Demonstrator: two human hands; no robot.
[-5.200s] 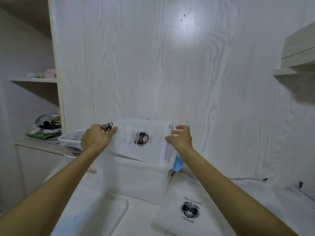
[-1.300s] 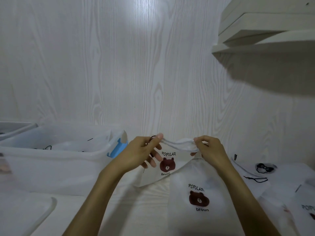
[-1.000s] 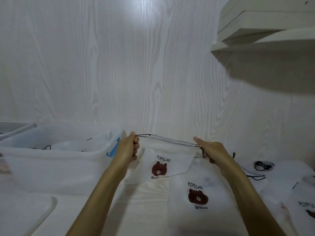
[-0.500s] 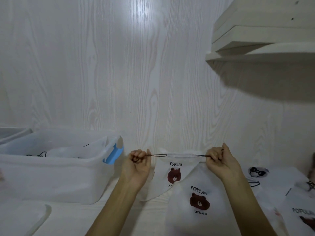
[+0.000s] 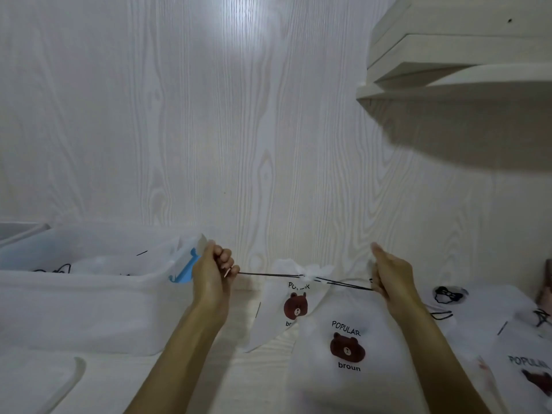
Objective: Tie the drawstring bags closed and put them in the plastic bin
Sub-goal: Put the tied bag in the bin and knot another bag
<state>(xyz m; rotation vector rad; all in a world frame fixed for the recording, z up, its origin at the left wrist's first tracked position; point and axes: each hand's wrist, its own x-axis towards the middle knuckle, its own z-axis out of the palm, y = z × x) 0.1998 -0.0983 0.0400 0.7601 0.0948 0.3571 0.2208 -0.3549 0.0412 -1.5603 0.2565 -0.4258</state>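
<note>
A white drawstring bag (image 5: 283, 306) with a brown bear print hangs between my hands, its mouth gathered into a tight bunch. My left hand (image 5: 212, 273) grips the black drawstring (image 5: 268, 275) on the left end, and my right hand (image 5: 388, 273) grips the cords on the right; the strings run taut. The translucent plastic bin (image 5: 89, 312) with a blue latch stands to the left of my left hand and holds bags with black cords. Another bear-print bag (image 5: 346, 351) lies flat below my right forearm.
More white bags lie on the table at the right, one with a black bow print (image 5: 449, 295), another bear bag (image 5: 531, 377) at the edge. A bin lid (image 5: 35, 380) rests bottom left. A white shelf (image 5: 460, 76) juts from the wall, upper right.
My hands have pulled farther apart along the drawstrings, and the bag's mouth has cinched from a wide opening into a small bunch. Before that, an earlier bag went into the bin.
</note>
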